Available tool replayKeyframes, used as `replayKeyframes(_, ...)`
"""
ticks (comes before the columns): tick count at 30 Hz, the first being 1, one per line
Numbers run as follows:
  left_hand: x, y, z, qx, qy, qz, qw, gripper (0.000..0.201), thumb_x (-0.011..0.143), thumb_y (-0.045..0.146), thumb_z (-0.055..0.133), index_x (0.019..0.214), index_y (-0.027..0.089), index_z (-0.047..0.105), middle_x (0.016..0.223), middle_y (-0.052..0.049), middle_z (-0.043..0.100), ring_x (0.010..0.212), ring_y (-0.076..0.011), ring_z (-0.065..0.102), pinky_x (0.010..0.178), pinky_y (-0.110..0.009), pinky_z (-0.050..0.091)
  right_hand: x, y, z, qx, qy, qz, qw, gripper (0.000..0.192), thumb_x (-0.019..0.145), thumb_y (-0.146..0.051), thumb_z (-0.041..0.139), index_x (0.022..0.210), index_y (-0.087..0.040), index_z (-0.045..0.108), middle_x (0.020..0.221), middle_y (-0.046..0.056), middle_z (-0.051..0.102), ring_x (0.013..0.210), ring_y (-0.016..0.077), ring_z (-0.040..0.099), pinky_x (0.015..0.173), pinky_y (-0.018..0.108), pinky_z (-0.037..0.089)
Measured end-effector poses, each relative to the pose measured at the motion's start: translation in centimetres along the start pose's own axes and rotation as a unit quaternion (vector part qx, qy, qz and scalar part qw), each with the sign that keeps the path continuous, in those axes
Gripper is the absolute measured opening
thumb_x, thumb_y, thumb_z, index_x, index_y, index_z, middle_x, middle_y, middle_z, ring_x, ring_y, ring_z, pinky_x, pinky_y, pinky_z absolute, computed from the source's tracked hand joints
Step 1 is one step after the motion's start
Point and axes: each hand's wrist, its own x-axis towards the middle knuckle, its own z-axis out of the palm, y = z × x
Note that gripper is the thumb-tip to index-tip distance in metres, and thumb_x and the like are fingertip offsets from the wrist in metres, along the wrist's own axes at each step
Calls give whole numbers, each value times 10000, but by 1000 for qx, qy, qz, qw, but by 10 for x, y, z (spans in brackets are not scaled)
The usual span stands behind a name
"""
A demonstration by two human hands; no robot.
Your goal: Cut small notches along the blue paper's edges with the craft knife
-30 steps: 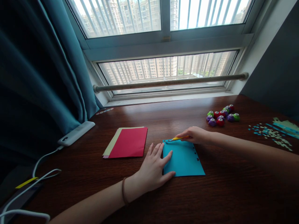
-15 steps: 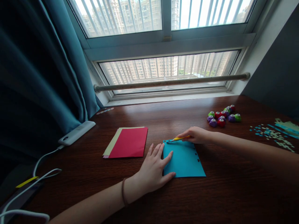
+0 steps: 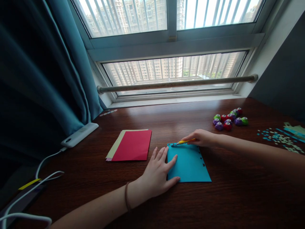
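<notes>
A blue sheet of paper [image 3: 188, 165] lies flat on the dark wooden table, with small punched shapes along its right edge and top left corner. Spread over its left side, my left hand [image 3: 159, 170] presses it with fingers apart. Between the fingers of my right hand [image 3: 199, 137] is a slim yellow craft knife [image 3: 187, 141], held low over the sheet's top edge. Its thin dark tip points left and is at the paper near the top left corner. Whether the tip cuts into the paper cannot be made out.
Red paper [image 3: 132, 144] lies on paler sheets to the left. Several small red, green and purple craft punches [image 3: 227, 126] stand at the back right. Paper bits [image 3: 277, 136] are scattered far right. A white device [image 3: 79, 135] with a cable lies by the curtain [image 3: 78, 95].
The whole view has shifted slightly. Both hands, the blue paper and the yellow craft knife keep nearly the same places relative to each other.
</notes>
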Motion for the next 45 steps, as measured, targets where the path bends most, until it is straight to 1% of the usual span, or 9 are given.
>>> replayKeyframes(6,-1,-1,2,-2,16,2,1000,683,832,589,496,1389,241,309,1431,-168,241,1290,-381,236,1038,-598,169,-2,2,2,22,0,-5,1000,366,879,-263,504,1240,-238,559,1039,54,642,840,198,623,708,218,419)
replayKeyframes(10,-1,-1,1,1,11,2,1000,683,834,591,488,1390,238,306,1424,-183,245,1290,-381,236,1036,-598,170,-4,4,4,25,2,-9,1000,368,885,-267,501,1249,-243,550,1061,50,634,874,201,619,731,220,420)
replayKeyframes(13,-1,-1,1,2,14,2,1000,681,833,591,490,1389,241,310,1425,-177,246,1290,-379,236,1036,-596,172,-5,5,5,21,4,-8,1000,365,894,-281,491,1254,-252,545,1064,46,633,878,202,619,734,222,420)
replayKeyframes(16,-1,-1,2,0,18,1,1000,683,827,586,505,1386,242,318,1431,-168,239,1287,-385,235,1033,-599,178,-6,5,5,16,3,-3,1000,361,894,-286,492,1249,-256,549,1047,44,640,861,202,621,723,223,418)
replayKeyframes(22,-1,0,2,-2,17,2,1000,687,826,581,509,1387,233,317,1431,-175,235,1283,-389,241,1033,-599,180,-9,4,4,15,4,3,1000,362,888,-288,498,1241,-234,559,976,56,660,764,189,622,674,221,410)
replayKeyframes(27,0,0,1,0,9,-2,1000,681,832,582,499,1389,238,311,1427,-192,230,1287,-392,237,1032,-597,181,-11,5,4,23,3,1,1000,365,891,-293,497,1246,-227,556,977,63,659,769,187,619,678,220,409)
replayKeyframes(32,0,0,0,1,0,-1,1000,677,848,591,464,1398,238,288,1427,-201,220,1300,-382,216,1037,-593,173,-14,5,3,14,6,5,1000,353,894,-290,502,1238,-240,561,958,48,664,747,182,618,656,220,407)
replayKeyframes(39,0,1,0,8,-6,-1,1000,672,850,591,461,1398,243,287,1423,-202,227,1302,-379,217,1035,-598,173,-21,3,1,33,4,25,999,361,896,-307,503,1245,-232,557,1040,62,641,877,216,619,760,235,432)
replayKeyframes(45,-1,1,1,13,-7,-4,1000,672,850,597,453,1399,252,281,1415,-211,229,1293,-390,226,1028,-598,186,-25,2,-1,46,3,30,998,367,892,-299,507,1248,-226,555,1056,61,635,908,220,614,806,245,434)
